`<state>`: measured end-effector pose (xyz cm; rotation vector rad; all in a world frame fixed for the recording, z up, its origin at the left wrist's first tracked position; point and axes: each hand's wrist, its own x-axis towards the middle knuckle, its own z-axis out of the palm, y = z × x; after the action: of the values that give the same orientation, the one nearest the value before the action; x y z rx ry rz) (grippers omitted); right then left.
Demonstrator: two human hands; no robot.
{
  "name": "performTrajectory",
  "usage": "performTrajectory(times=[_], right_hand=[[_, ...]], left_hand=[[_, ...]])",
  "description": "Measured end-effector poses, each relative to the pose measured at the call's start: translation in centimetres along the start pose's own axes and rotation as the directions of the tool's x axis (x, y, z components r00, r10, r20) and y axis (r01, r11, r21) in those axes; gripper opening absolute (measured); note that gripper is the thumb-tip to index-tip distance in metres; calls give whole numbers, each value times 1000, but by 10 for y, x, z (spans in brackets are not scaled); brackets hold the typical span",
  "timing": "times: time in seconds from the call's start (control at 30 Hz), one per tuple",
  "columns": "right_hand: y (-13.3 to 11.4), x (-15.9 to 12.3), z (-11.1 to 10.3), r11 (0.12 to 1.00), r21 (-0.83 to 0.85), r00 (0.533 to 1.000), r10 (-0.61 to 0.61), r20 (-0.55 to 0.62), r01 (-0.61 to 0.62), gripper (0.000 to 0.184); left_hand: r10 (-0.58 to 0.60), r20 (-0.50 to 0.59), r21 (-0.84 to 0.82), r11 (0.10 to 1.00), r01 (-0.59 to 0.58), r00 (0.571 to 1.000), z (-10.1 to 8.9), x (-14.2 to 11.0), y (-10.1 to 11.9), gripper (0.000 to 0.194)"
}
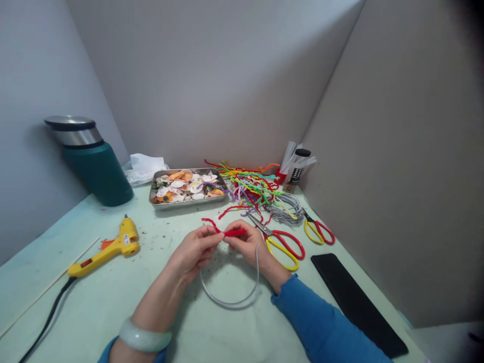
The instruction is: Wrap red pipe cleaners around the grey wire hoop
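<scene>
My left hand (198, 247) is closed in a pinch on a red fuzzy strand (235, 232), which looks like yarn. Its loose end sticks up to the left of the fingertips. My right hand (245, 243) pinches the same strand close beside my left thumb. A grey wire hoop (230, 304) hangs below, passing behind my left fingers and by my right wrist. Where strand and wire meet, if they do, is hidden by my fingers. Large scissors (280, 241) with red and yellow handles lie just past my right hand.
A yellow glue gun (109, 249) and a thin stick (49, 286) lie at left, near a green bottle (96, 174). Behind my hands are a metal tray (189, 203) of shells, coloured strands (249, 184) and coiled wire (289, 207). Small scissors (319, 228) and a black strip (357, 302) lie right.
</scene>
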<state>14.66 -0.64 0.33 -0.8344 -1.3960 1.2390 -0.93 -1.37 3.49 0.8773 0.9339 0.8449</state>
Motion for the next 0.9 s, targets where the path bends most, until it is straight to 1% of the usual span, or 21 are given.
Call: performTrajectory(times=[0.07,0.2,0.37,0.47,0.6,0.77,0.83,0.9], right_hand=[[1,-1,1,999,-8,999,-37,-15,37,15],[1,-3,2,995,-27,995,-93,-47,92,12],[0,-3,4,998,-16,998,-55,-42,55,13],[1,-2,6,999,-3,999,-33,-40,33,14],[2,-2,8,1000,-22,998,-16,-61,15,16],[7,-2,10,999,-46,995,-13,-102,8,15],[10,-1,11,999,-50,992,-17,-124,11,15],[10,-1,12,999,-31,990,5,-138,-10,15]], left_hand=[[8,-7,-10,1000,-8,1000,0,1,-1,31],[58,23,-38,998,-57,998,-1,1,-2,26],[67,21,-76,995,-66,998,-1,2,-4,24],[70,-14,-91,993,-71,997,0,2,-5,26],[101,-61,-57,993,-105,993,3,2,-5,27],[202,-140,38,979,-198,969,6,3,-5,27],[213,-162,63,977,-206,963,6,3,-5,26],[202,-176,69,979,-193,963,7,4,-6,26]])
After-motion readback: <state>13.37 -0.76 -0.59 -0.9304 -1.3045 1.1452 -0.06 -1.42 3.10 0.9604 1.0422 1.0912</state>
